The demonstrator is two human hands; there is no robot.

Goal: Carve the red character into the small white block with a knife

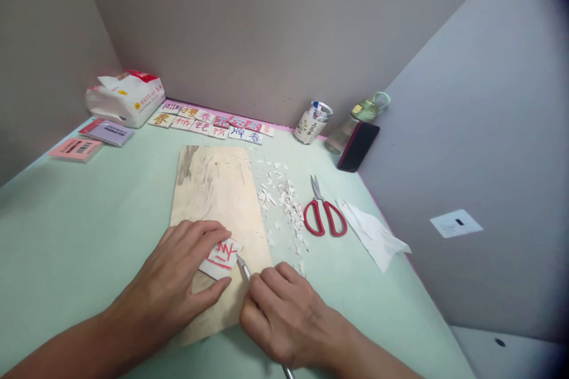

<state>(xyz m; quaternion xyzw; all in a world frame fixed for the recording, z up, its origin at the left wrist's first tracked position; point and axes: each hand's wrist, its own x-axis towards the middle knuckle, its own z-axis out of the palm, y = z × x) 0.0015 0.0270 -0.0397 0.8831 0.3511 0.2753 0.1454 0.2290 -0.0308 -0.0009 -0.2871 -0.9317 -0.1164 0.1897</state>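
Observation:
On a wooden board (pixel 222 189) lies a small white tile (pixel 221 257) with a red character drawn on it. My left hand (pixel 178 272) grips the tile by its edges, fingers on the far side and thumb on the near side. A metal craft knife (pixel 244 267) is closed in my right hand (pixel 288 314); its blade tip is at the tile's right edge. The knife's rear end sticks out below the hand. Thin white shavings (pixel 284 195) are scattered to the right of the board.
Red-handled scissors (pixel 324 213) and a crumpled tissue (pixel 373 231) lie right of the shavings. Several lettered tiles (pixel 204 124) line the back beside a tissue pack (pixel 128 100). A can (pixel 313 122), a bottle (pixel 342 130) and a phone (pixel 358 147) stand at back right. Eraser-like blocks (pixel 77 149) sit left.

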